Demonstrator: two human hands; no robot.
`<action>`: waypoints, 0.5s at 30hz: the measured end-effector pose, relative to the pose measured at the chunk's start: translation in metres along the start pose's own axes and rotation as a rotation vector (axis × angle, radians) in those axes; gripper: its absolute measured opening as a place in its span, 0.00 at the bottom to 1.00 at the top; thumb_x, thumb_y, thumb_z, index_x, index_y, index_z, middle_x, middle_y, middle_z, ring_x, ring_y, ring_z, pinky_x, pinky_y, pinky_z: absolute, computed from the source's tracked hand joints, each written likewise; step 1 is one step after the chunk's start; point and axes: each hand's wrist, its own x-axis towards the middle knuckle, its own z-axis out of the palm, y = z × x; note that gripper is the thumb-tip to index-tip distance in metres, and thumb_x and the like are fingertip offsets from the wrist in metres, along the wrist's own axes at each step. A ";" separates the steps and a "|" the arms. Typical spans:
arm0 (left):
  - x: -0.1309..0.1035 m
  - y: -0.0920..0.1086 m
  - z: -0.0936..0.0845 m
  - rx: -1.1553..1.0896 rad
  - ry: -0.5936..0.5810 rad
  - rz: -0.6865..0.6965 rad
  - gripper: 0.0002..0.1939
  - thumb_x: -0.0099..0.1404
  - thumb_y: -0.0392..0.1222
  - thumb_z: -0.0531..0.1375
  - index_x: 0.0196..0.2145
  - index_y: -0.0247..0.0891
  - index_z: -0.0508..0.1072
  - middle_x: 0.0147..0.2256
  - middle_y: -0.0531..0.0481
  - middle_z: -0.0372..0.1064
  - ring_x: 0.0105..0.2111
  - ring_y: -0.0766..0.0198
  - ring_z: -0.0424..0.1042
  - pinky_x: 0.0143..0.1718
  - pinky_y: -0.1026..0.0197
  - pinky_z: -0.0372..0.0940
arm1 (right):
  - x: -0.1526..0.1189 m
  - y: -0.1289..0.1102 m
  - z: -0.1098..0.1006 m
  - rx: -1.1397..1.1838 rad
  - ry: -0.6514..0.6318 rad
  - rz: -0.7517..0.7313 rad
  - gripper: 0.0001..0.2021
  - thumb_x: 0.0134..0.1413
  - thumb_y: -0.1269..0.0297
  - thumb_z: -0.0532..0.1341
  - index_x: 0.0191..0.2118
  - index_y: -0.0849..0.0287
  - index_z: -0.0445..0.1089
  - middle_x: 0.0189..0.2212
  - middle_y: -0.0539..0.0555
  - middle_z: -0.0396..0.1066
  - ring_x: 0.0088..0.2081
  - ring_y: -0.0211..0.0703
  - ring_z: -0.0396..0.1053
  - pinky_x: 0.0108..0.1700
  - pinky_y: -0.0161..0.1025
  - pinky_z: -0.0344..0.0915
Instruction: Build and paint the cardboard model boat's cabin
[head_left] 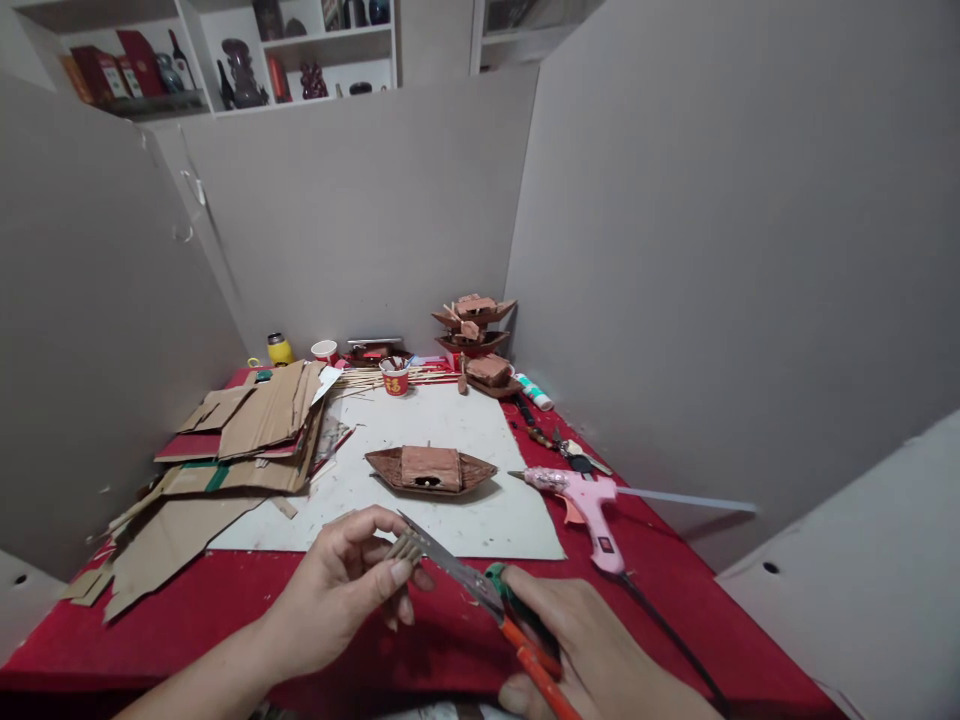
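My left hand [337, 585] pinches a small ridged light-brown piece [403, 547] between thumb and fingers; whether it is corrugated cardboard or several short sticks I cannot tell. My right hand [589, 635] grips scissors [480, 588] with orange and green handles. Their blades point up and left, with the tips right at the small piece. Just beyond my hands, a brown model boat [431, 470] with a covered cabin sits on a white sheet [480, 525]. A dark oval opening shows in the cabin's near side.
At right lies a pink glue gun [592, 505] with its cord running toward me. Cardboard pieces [262, 420] are piled at left. Behind stand a red paper cup [394, 378], thin sticks [435, 376] and more model boats [476, 325]. Grey panels [360, 200] enclose the red-covered table [225, 640].
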 end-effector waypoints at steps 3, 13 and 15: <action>-0.001 0.002 0.000 0.029 -0.010 -0.006 0.10 0.64 0.44 0.61 0.39 0.38 0.66 0.31 0.49 0.74 0.24 0.68 0.72 0.25 0.64 0.67 | -0.001 -0.001 -0.002 -0.011 0.024 -0.015 0.18 0.44 0.58 0.65 0.25 0.54 0.51 0.19 0.41 0.54 0.21 0.35 0.47 0.25 0.34 0.44; -0.001 0.001 0.001 0.151 0.050 0.008 0.13 0.63 0.49 0.61 0.31 0.34 0.70 0.26 0.51 0.70 0.19 0.68 0.69 0.21 0.65 0.65 | -0.002 -0.002 0.001 -0.020 0.053 0.004 0.21 0.38 0.64 0.67 0.23 0.54 0.48 0.16 0.40 0.49 0.20 0.34 0.45 0.23 0.33 0.43; -0.002 -0.001 0.000 0.155 0.056 0.014 0.13 0.63 0.48 0.61 0.31 0.34 0.71 0.26 0.50 0.70 0.19 0.68 0.69 0.21 0.65 0.65 | -0.002 -0.001 0.003 -0.046 0.099 -0.009 0.20 0.39 0.64 0.67 0.23 0.54 0.49 0.16 0.41 0.51 0.21 0.34 0.47 0.23 0.32 0.44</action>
